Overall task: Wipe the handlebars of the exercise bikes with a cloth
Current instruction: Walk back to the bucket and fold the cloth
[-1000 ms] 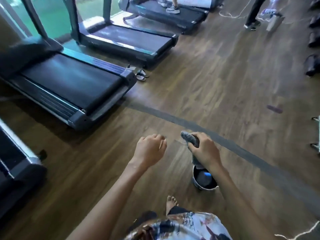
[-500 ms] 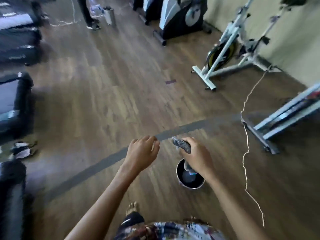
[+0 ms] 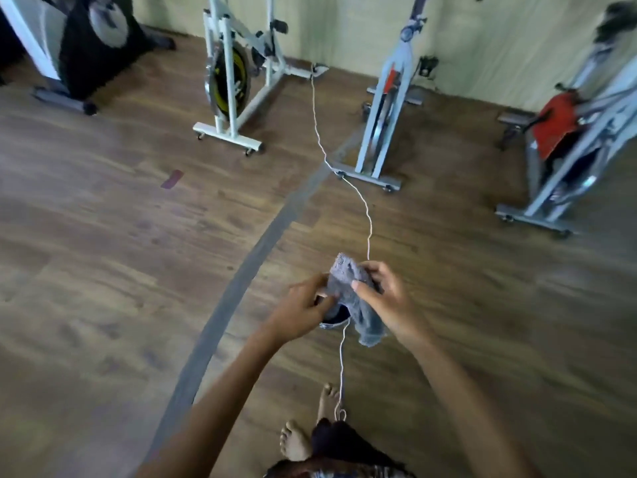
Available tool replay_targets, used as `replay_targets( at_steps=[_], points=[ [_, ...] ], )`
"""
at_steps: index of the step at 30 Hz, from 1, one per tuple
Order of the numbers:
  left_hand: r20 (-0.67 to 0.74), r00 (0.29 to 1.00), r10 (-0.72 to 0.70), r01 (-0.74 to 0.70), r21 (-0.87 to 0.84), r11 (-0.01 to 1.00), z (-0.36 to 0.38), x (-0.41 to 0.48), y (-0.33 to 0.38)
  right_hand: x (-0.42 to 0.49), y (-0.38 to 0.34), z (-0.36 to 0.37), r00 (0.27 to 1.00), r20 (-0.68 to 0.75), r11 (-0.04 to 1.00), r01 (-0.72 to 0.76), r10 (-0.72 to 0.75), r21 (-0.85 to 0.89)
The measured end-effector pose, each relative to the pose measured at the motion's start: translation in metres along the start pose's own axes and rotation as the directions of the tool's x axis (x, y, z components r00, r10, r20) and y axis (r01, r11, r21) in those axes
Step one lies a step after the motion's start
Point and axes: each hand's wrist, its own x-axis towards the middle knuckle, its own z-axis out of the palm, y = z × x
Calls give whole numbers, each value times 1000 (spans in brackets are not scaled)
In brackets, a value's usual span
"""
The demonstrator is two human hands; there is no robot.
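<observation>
Dead centre of view, left hand (image 3: 303, 307) and right hand (image 3: 386, 298) both pinched the grey cloth (image 3: 355, 298), spreading it. Prep step, I'd say; no handlebar touched. Next: walk to bikes (image 3: 382, 108) at 12 o'clock, avoid cord (image 3: 368, 215).

Open wooden floor (image 3: 103, 270) fills the left and middle of the frame. Across the top stand obstacles: a black-and-white bike (image 3: 86, 46) upper left, a white bike (image 3: 234, 81) beside it, a grey bike (image 3: 386, 115) at centre, another (image 3: 568, 150) at right. A white cord (image 3: 362, 201) trails between them toward the hands.
</observation>
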Motion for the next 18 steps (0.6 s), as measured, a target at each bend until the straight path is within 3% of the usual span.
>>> replay_targets(
  at_steps=[3, 7, 13, 18],
  points=[
    [-45, 999, -15, 0, -315, 949, 4, 13, 13, -5, -4, -12, 992, -114, 974, -27, 54, 225],
    [-187, 982, 41, -127, -473, 872, -3, 32, 42, 4, -16, -22, 987, -162, 954, 34, 16, 298],
    [-294, 955, 42, -202, -540, 817, -22, 64, 61, 38, -30, -28, 982, -186, 971, 82, -40, 223],
    [-354, 935, -31, -162, -503, 849, -19, 78, 39, 60, -16, -15, 979, -203, 987, 57, -27, 147]
  ],
)
